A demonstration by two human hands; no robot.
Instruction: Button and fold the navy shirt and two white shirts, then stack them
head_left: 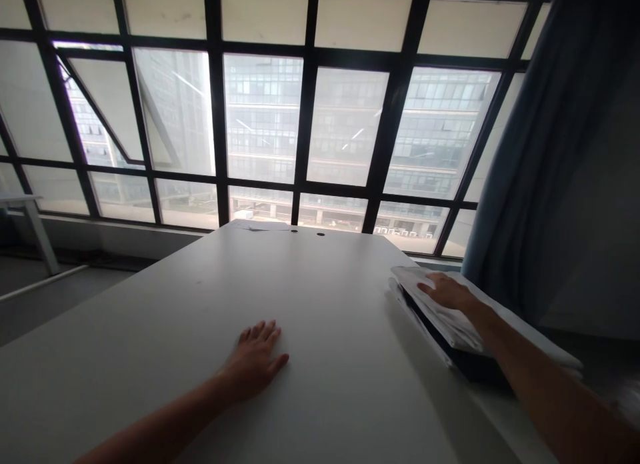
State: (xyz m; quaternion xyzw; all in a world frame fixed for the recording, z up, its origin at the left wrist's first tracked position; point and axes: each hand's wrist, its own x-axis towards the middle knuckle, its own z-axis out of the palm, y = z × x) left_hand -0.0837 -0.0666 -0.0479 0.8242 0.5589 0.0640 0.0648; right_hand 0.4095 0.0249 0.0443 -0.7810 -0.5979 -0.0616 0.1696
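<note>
Nearest the camera, the bare right hand (445, 292) lies open, palm down, on a folded white cloth (440, 317) atop a flat black object (467, 363) at the right of the frame. The open left hand (255, 361) rests empty, fingers spread, on the pale grey tabletop (200, 297). A black-framed window (345, 117) and blue curtain (530, 151) stand beyond.

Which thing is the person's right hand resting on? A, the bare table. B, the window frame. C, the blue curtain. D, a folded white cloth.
D. The right hand lies flat on top of the folded white cloth, which sits at the edge of the table.
</note>
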